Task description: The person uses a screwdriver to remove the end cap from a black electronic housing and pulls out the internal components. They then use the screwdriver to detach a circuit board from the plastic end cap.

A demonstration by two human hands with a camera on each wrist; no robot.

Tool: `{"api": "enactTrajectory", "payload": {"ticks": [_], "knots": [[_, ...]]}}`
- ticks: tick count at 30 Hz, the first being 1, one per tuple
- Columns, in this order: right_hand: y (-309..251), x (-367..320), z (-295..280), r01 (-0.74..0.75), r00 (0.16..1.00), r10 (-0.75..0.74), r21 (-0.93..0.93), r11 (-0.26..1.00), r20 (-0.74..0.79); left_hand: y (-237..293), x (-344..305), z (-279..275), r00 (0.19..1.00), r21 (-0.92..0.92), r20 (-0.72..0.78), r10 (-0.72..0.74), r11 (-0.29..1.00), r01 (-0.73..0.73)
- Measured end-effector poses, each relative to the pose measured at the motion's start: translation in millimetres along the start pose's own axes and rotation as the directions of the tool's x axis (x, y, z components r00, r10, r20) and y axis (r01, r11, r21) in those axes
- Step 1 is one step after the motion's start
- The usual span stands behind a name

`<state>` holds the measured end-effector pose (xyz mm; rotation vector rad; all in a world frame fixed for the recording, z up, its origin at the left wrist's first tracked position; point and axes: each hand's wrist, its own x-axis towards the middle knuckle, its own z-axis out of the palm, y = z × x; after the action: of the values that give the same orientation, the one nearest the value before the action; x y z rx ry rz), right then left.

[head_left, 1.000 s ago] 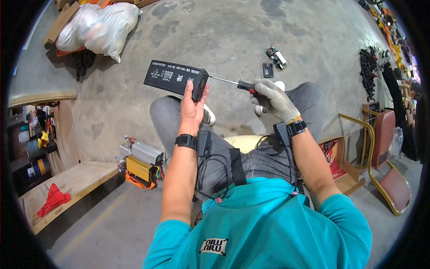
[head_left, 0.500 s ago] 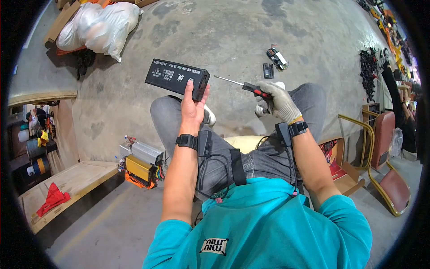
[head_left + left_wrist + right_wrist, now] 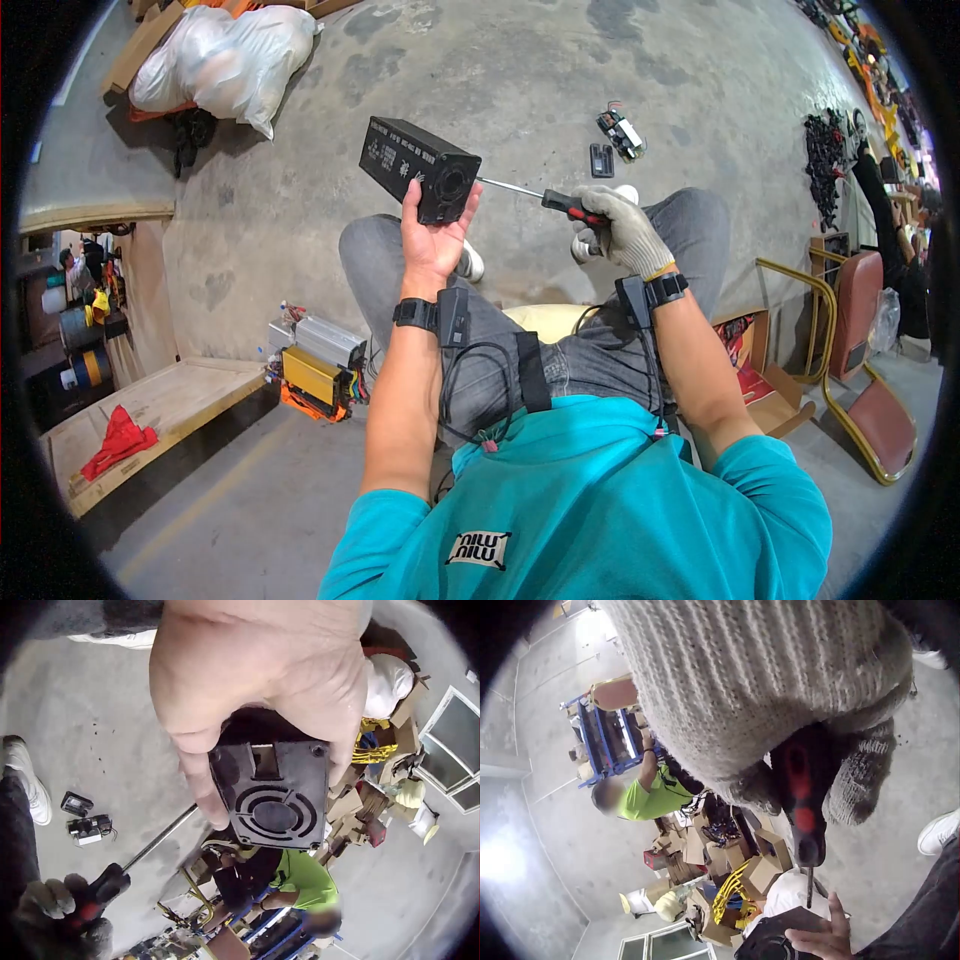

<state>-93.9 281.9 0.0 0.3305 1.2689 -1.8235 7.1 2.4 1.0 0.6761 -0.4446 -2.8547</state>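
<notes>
My bare left hand (image 3: 434, 236) grips a black rectangular box (image 3: 415, 165) with white printing. Its end plate (image 3: 274, 796), with ring-shaped slots and a square opening, faces the left wrist camera. My gloved right hand (image 3: 625, 232) holds a screwdriver (image 3: 565, 205) by its black and red handle. The metal shaft points left at the box's end; whether the tip touches it I cannot tell. In the right wrist view the handle (image 3: 802, 795) lies between the gloved fingers, with the box (image 3: 776, 936) beyond it.
A circuit board (image 3: 621, 134) and a small black part (image 3: 601, 160) lie on the floor ahead. Silver and gold units (image 3: 312, 372) stand at the left by a wooden board (image 3: 165, 410). A chair (image 3: 858, 310) and an open carton (image 3: 775, 395) are at the right.
The box has turned in my left hand's grip, so its slotted end shows more in the head view, and shifted slightly right. The screwdriver first drew back from it, and their gap is now smaller.
</notes>
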Motion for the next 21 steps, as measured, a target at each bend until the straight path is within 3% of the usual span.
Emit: {"api": "enactTrajectory", "payload": {"ticks": [5, 7, 10, 12, 15, 18, 21], "knots": [[1, 1, 1, 0.008, 1.0, -0.007, 0.036, 0.999, -0.027, 2, -2, 2, 0.999, -0.05, 0.044, -0.03, 0.998, 0.032], [-1, -3, 1, -0.01, 0.999, 0.009, 0.021, 1.0, 0.034, 3, -2, 1, 0.997, -0.062, 0.061, -0.04, 0.997, 0.044], [-4, -8, 13, 0.041, 0.999, -0.039, 0.071, 0.997, -0.021, 6, -3, 1, 0.994, -0.057, 0.095, -0.044, 0.997, 0.05], [-5, -10, 15, 0.031, 0.999, -0.029, 0.083, 0.996, -0.023, 8, -2, 2, 0.98, -0.107, 0.152, -0.127, 0.984, 0.144], [-4, -11, 12, 0.039, 0.999, -0.04, 0.085, 0.996, 0.007, 6, -3, 2, 0.978, -0.104, 0.145, -0.148, 0.981, 0.164], [-2, -10, 10, 0.033, 0.999, -0.035, 0.066, 0.997, 0.027, 1, -5, 4, 0.991, 0.025, 0.112, -0.07, 0.997, 0.067], [-5, -11, 15, 0.016, 1.0, -0.017, 0.058, 0.998, 0.019, -1, -5, 4, 0.992, 0.054, 0.106, -0.066, 0.997, 0.06]]}}
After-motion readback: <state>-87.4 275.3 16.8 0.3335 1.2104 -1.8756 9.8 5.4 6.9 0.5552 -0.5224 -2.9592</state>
